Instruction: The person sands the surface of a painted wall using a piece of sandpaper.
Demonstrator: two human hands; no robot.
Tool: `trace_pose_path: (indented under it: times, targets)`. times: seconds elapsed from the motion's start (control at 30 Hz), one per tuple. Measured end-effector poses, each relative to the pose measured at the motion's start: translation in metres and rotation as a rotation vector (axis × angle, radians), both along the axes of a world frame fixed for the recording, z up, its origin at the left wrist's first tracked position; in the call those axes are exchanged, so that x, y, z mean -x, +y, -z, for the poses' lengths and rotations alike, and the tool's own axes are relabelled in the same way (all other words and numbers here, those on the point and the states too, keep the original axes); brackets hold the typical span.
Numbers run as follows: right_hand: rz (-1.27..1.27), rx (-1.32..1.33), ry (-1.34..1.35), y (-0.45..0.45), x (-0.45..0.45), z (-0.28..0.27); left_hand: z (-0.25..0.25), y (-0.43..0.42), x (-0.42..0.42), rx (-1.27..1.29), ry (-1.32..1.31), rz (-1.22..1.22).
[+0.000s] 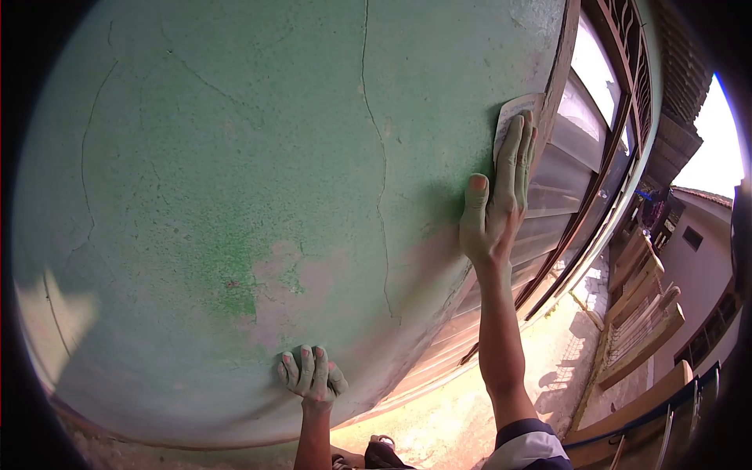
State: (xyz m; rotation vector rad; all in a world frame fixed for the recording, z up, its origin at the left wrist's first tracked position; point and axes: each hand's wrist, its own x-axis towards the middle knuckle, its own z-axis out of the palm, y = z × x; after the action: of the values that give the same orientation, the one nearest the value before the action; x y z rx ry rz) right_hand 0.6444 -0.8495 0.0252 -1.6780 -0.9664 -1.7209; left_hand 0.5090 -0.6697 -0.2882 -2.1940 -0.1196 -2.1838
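A green painted wall [258,157] with long thin cracks fills most of the head view. High up near the wall's right edge, my right hand [500,207] lies flat over a pale sheet of sandpaper [511,113] and holds it against the surface. Faint print shows on the sheet's back, and its lower part is hidden by the fingers. My left hand [315,376] rests lower on the wall with its fingers apart and a little bent, holding nothing. Pale dust coats both hands. Just above the left hand is a worn greyish-pink patch [286,290].
To the right of the wall's edge is a window with brown frames [591,164]. A sunlit concrete floor [446,419] runs below. Wooden pieces [642,345] stand along the right side, with a pale building [697,258] behind them. A foot in a sandal [381,450] shows at the bottom.
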Motion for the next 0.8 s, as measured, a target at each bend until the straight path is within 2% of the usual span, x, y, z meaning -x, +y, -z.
trace_pose_path:
  times: [0.07, 0.17, 0.27, 0.4, 0.47, 0.57, 0.67, 0.73, 0.77, 0.8]
  targets:
    - [0.004, -0.009, 0.023, 0.003, 0.004, 0.029, 0.001, 0.000, 0.001, 0.006, 0.007, -0.002]
    - [0.012, 0.055, 0.131, 0.012, 0.021, 0.113, 0.000, 0.002, 0.003, -0.015, 0.016, -0.003]
    - [0.027, 0.057, 0.134, 0.011, 0.019, 0.130, 0.000, 0.003, 0.005, -0.030, 0.050, -0.001]
    - [-0.010, -0.001, 0.019, 0.002, 0.002, 0.044, -0.003, 0.006, 0.007, -0.049, 0.061, 0.015]
    - [-0.010, -0.035, 0.027, 0.003, 0.006, 0.032, -0.003, 0.007, 0.008, -0.075, 0.075, 0.018]
    - [-0.080, -0.045, 0.051, 0.001, 0.010, 0.059, 0.003, 0.012, 0.009, -0.080, 0.081, 0.047]
    - [-0.100, 0.082, 0.156, -0.006, 0.018, 0.104, 0.000, 0.012, 0.016, -0.068, 0.072, 0.143]
    - [-0.138, 0.134, 0.150, -0.018, 0.018, 0.100, -0.022, -0.002, 0.016, -0.007, 0.011, 0.270]
    - [-0.167, 0.170, 0.132, -0.024, 0.017, 0.094, -0.034, -0.010, 0.018, -0.004, 0.014, 0.255]
    - [-0.186, 0.157, 0.075, -0.030, 0.017, 0.086, -0.044, -0.016, 0.020, -0.036, 0.089, 0.410]
